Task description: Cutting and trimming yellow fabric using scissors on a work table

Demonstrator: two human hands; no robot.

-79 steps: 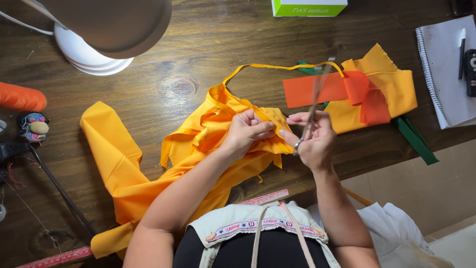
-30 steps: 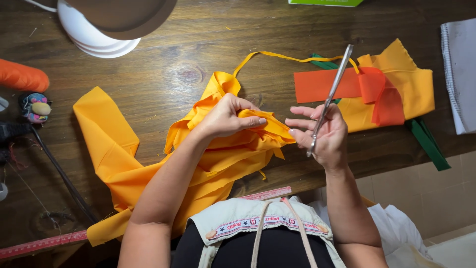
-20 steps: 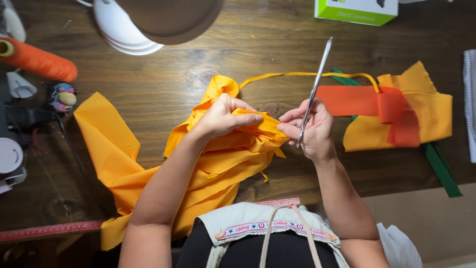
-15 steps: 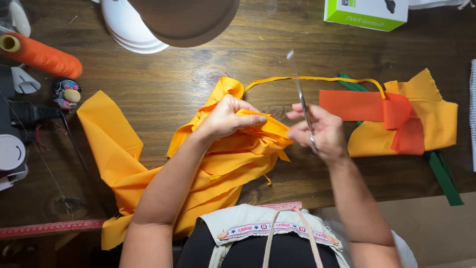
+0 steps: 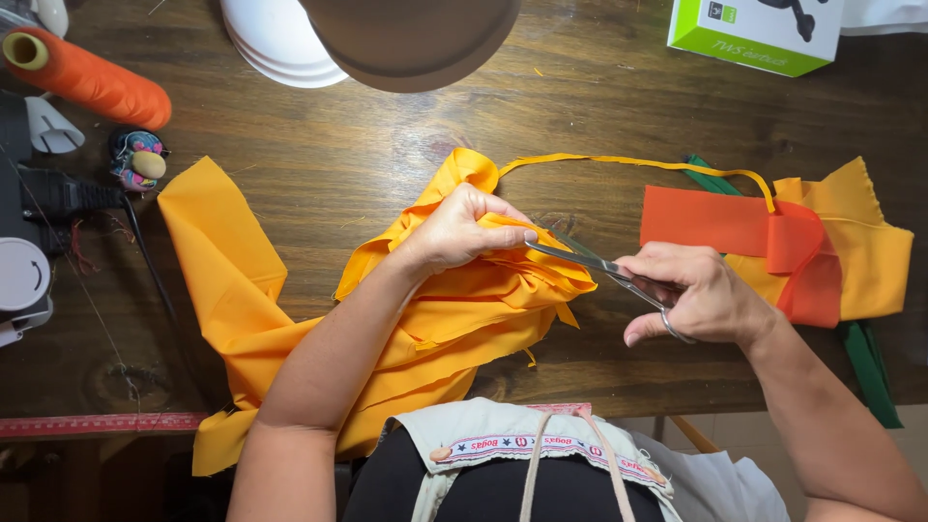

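Note:
A bunched yellow-orange cloth [image 5: 454, 319] lies on the dark wooden table [image 5: 338, 164] in front of me. My left hand [image 5: 462, 227] pinches a folded edge of it near the middle. My right hand [image 5: 698, 295] holds metal scissors [image 5: 590, 263] level, with the blades pointing left and reaching the cloth just below my left fingertips. A thin yellow-orange strip [image 5: 638, 164] runs from the cloth toward the right.
A folded red-orange cloth [image 5: 744, 232] lies on a yellow piece [image 5: 865, 251] over green fabric [image 5: 870, 372] at right. An orange thread cone [image 5: 92, 82] and a small pincushion [image 5: 137, 159] sit at left, a green box [image 5: 759, 34] at top right, a red measuring tape [image 5: 97, 423] on the front edge.
My right hand has swung the scissors from pointing up and away to lying level, with the blades now at the cloth held by my left hand. The view has shifted right.

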